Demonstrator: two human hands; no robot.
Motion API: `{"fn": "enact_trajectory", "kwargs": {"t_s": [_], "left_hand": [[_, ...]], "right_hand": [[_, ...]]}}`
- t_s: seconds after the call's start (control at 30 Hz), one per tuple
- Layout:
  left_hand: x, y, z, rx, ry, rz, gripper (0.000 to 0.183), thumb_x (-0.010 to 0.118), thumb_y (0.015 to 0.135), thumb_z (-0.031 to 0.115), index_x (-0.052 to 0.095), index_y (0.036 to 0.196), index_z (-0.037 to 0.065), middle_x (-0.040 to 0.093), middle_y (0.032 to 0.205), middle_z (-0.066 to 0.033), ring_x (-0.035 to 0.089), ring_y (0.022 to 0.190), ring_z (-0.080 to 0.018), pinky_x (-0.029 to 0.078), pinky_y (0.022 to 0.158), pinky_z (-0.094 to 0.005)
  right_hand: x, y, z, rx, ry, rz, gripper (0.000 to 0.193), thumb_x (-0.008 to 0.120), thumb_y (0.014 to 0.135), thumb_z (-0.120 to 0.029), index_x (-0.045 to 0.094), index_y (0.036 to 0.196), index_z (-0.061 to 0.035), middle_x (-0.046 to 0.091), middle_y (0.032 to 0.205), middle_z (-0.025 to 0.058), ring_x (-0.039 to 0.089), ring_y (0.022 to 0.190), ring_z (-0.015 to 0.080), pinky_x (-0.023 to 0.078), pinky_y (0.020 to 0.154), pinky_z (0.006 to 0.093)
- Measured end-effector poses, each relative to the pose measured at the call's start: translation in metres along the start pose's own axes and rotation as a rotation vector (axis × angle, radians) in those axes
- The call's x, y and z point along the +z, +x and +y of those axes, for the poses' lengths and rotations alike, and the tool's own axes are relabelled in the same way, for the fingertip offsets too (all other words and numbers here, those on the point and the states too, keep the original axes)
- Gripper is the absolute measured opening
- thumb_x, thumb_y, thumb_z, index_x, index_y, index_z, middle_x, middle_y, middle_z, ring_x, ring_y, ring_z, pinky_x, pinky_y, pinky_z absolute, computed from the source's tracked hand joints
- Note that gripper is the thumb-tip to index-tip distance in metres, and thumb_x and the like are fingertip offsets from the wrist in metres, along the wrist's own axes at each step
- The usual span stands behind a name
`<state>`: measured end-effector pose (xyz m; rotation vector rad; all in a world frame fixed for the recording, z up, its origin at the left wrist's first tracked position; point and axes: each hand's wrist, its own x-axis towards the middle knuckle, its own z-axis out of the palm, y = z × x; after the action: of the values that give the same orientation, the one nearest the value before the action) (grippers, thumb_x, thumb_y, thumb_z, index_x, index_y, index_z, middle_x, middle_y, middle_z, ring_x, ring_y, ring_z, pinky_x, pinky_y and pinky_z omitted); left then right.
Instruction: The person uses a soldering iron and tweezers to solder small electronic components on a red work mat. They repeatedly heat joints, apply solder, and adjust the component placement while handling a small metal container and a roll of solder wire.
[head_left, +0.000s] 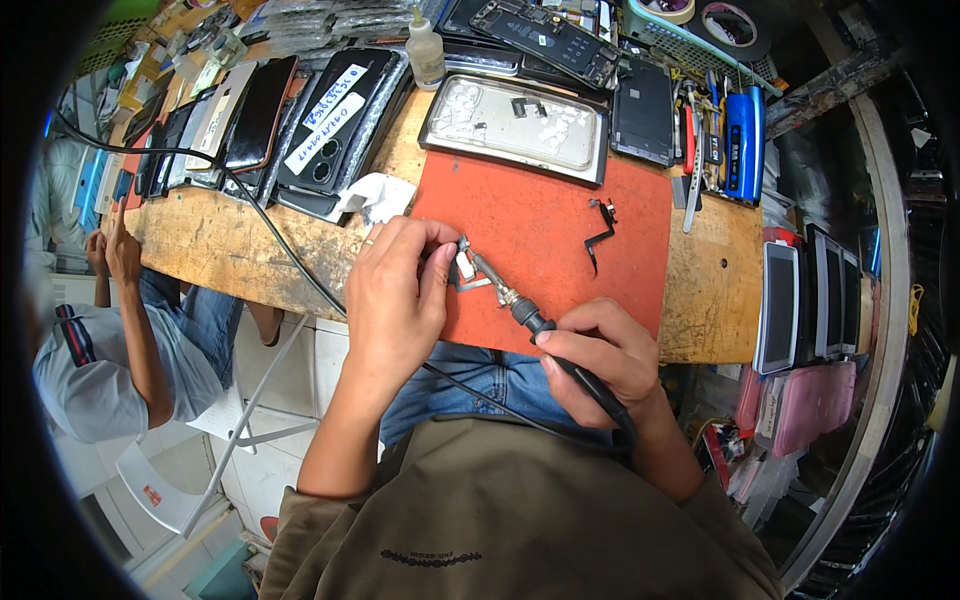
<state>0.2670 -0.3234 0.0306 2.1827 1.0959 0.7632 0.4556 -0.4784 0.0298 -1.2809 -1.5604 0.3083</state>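
Observation:
In my right hand [612, 362] is a soldering iron [530, 316], gripped by its black handle and tilted with its metal tip up and to the left. My left hand [400, 285] pinches a small phone part [465, 264] with silver and white areas between thumb and forefinger. The iron's tip is at the part, close to my left fingertips; whether it touches I cannot tell. Both hands are over the near side of an orange-red mat [550, 235]. A black flex cable [599, 238] lies bent on the mat to the right.
A shallow tray [515, 170] with small dark bits stands behind the mat, near a dropper bottle [425, 52]. Phones [325, 130] line the left; hand tools [690, 135] and a blue device [743, 145] are right. A black cord [270, 225] crosses the left. Another person [110, 375] sits there.

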Motion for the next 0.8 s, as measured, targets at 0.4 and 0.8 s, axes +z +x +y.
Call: {"fn": "enact_trajectory", "kwargs": {"t_s": [0.4,0.8], "left_hand": [[-0.007,0.007,0.007,0.030,0.078,-0.078,0.005,0.069,0.103,0.006,0.071,0.106,0.002,0.069,0.098,-0.0175,0.065,0.097,-0.0427,0.051,0.086,-0.0519],[-0.010,0.016,0.013,0.055,0.147,-0.129,0.005,0.066,0.101,0.002,0.070,0.101,0.000,0.069,0.096,-0.0206,0.065,0.094,-0.0446,0.051,0.083,-0.0543]], "right_hand": [[-0.001,0.000,0.000,-0.026,-0.011,-0.013,0.037,0.082,0.075,0.011,0.080,0.110,-0.0023,0.067,0.091,0.0100,0.066,0.071,0.0235,0.052,0.060,0.0343],[0.001,-0.003,0.002,-0.032,-0.021,-0.011,0.038,0.082,0.074,0.011,0.080,0.109,-0.0026,0.065,0.090,0.0083,0.064,0.071,0.0226,0.051,0.060,0.0346]]}}
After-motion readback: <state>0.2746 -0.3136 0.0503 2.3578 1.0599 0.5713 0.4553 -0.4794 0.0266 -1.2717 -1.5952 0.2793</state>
